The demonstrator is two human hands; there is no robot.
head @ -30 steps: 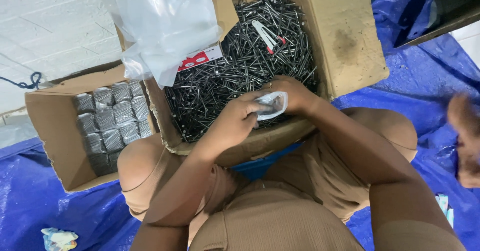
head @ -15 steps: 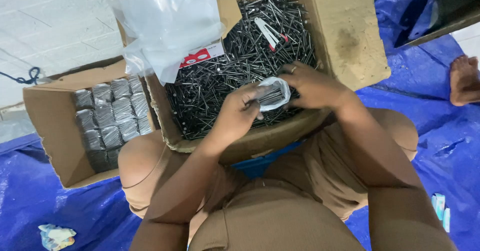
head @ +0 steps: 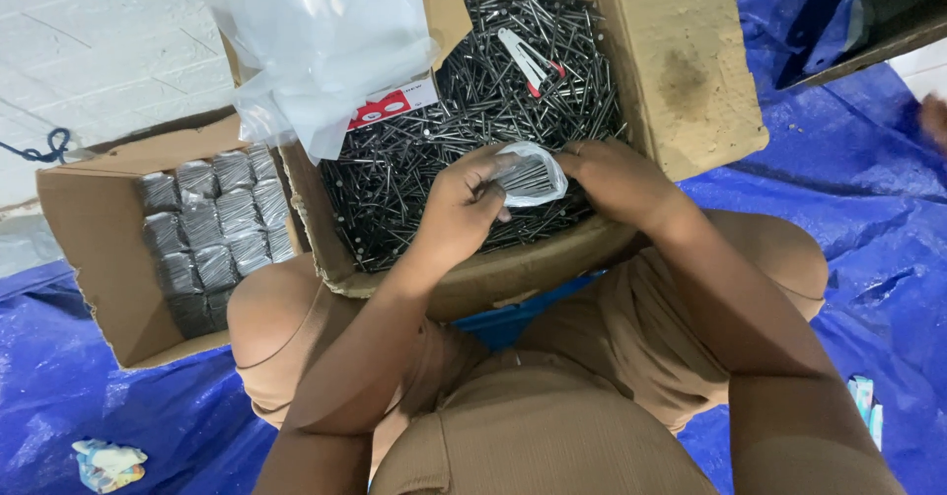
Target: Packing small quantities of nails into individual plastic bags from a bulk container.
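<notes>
Blue plastic tarpaulin (head: 868,219) covers the ground beside pale floor tiles (head: 89,51), where a seated person in tan clothing bends over a large open brown cardboard box (head: 691,71) heaped with loose dark steel nails (head: 473,110). Over the near edge of that box, the left hand (head: 459,209) and right hand (head: 617,179) meet on a small clear plastic bag packed with nails (head: 530,175). Left fingers are curled together around one side of the bag, thumb pressed against it; right fingers are closed on the opposite edge. The bag sits between both hands, just above the loose nails. A white and red plastic tool (head: 528,56) lies on the heap farther back. A large crumpled clear plastic sheet (head: 316,41) hangs over the box's left flap, partly hiding a red and white label (head: 395,106). To the left stands a smaller open cardboard box (head: 89,248) holding rows of filled small packets of nails (head: 212,219). A crumpled scrap of wrapper (head: 109,460) rests on the tarpaulin, lower left.
</notes>
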